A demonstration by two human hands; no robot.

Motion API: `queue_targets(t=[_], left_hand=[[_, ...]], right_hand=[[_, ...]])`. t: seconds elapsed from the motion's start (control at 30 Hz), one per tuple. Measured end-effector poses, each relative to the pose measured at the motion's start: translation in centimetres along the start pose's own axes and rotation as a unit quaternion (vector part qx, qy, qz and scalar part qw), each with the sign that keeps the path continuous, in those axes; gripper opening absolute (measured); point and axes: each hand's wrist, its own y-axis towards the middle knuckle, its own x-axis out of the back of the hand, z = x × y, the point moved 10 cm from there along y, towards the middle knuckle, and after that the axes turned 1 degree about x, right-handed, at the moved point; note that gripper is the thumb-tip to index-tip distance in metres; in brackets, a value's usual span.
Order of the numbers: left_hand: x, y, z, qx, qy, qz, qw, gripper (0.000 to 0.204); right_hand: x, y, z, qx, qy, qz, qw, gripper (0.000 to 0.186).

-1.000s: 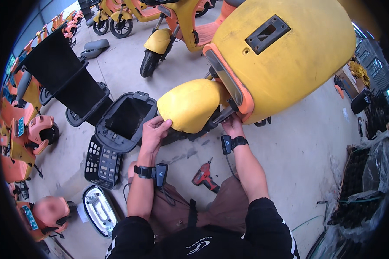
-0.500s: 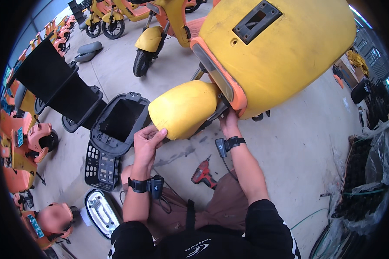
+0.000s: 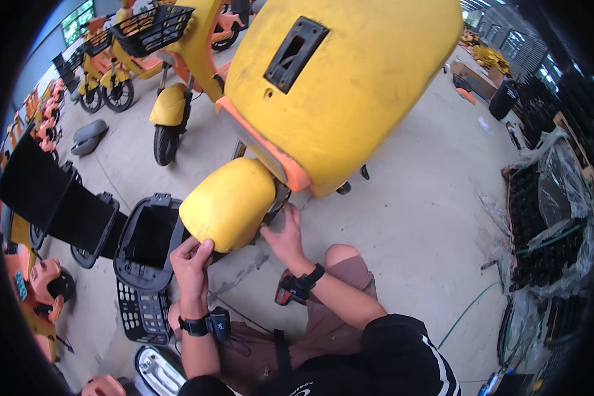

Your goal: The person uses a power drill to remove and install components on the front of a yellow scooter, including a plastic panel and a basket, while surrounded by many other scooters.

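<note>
A scooter with a large yellow front panel (image 3: 350,86), edged in orange, stands before me. Low on it sits its rounded yellow front fender (image 3: 228,201). My left hand (image 3: 191,261) pinches the fender's near left edge between thumb and fingers. At the fender's right side is my right hand (image 3: 285,239), thumb and fingers apart, fingertips up by the fork below the orange trim. Whether they touch a part there I cannot tell. A red and black cordless drill (image 3: 286,291) lies on the floor, partly hidden by my right wrist.
Black plastic bins (image 3: 145,241) stand to the left, over a black basket (image 3: 142,313). A silver-lined oval part (image 3: 158,371) lies at lower left. Other scooters (image 3: 168,109) are parked behind. On the right is a plastic-wrapped stack of black parts (image 3: 548,221).
My right hand has come out from beneath the orange trim and back toward the fender's right side, its fingers now showing. My left hand keeps its pinch. The whole view has shifted.
</note>
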Motion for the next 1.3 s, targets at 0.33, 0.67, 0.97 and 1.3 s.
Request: queue_targets(t=[0.33,0.67,0.97,1.3], left_hand=[[-1.3,-2.5,-1.7,-0.045,0.068,-0.036,0.996,0.015],[-1.1,-1.4,-2.5,-0.028,0.051,-0.048,0.997,0.017],[6.8,3.7,-4.0,-0.031,-0.054,-0.072,0.995,0.021],[10.1,-4.9,-3.1,-0.128,-0.085,-0.064,0.986,0.027]], right_hand=[[-0.6,2.2,-0.7,-0.087,-0.002,-0.029,0.996,0.060],[-1.9,3.5,-2.1,-0.115,0.035,-0.028,0.992,0.026],[-2.9,3.7,-1.1,-0.061,0.055,0.154,0.985,0.033],[2.8,-1.8,-5.7,-0.217,0.211,0.044,0.952,0.047]])
